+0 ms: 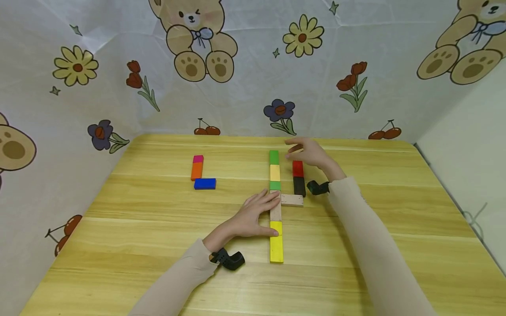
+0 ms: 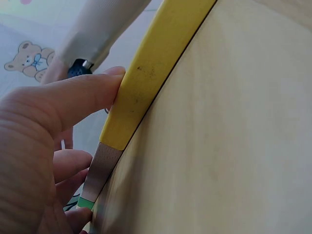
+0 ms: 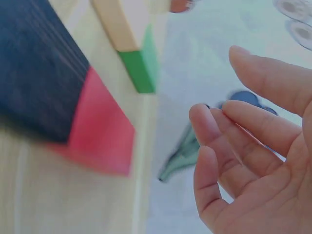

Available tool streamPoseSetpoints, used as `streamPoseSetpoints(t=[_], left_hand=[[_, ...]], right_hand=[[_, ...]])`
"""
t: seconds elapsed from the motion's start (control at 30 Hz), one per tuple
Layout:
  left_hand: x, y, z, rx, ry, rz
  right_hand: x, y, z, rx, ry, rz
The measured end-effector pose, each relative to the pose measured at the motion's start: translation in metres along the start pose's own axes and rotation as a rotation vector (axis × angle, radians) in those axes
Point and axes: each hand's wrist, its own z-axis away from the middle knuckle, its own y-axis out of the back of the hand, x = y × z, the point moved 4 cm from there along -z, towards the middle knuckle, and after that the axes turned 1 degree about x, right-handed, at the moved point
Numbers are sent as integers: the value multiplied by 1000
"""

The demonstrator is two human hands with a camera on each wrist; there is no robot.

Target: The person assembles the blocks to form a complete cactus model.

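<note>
A straight column of flat blocks runs toward the person: a green block [image 1: 274,157] at the far end, a cream block [image 1: 274,173], a smaller green block [image 1: 275,185], a plain wood block [image 1: 275,214] and a long yellow block [image 1: 276,250]. My left hand [image 1: 250,218] lies on it with fingers spread, fingertips over the plain wood block and thumb on the yellow one. My right hand [image 1: 310,153] hovers near the far end, loosely curled and holding nothing. Below it stand a red block [image 1: 298,168] and a black block [image 1: 299,187], end to end.
Another plain wood block [image 1: 292,200] juts rightward from the column, just below the black block. On the left, a pink block [image 1: 198,159], an orange block [image 1: 196,171] and a blue block [image 1: 205,184] form an L. A patterned cloth [image 1: 237,109] hangs behind the wooden table [image 1: 138,210].
</note>
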Motion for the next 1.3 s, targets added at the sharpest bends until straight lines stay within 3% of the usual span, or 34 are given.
streamPoseSetpoints(t=[0.23,0.37,0.63,0.97,1.3], left_hand=[[1,0,0,3,0,-2],[0,-1,-1,2,3,-3],[-1,-1,0,5,8,-9],[-2,-1,-1,-3,20,-3],[-2,-1,-1,-2,17,-2]], right_hand=[[25,36,35,214,-39,-56],[44,49,51,275,-53,-79],[74,59,66,242,-133,-142],[104,58,69,185,-224,-122],[112,54,68,149,-221,-129]])
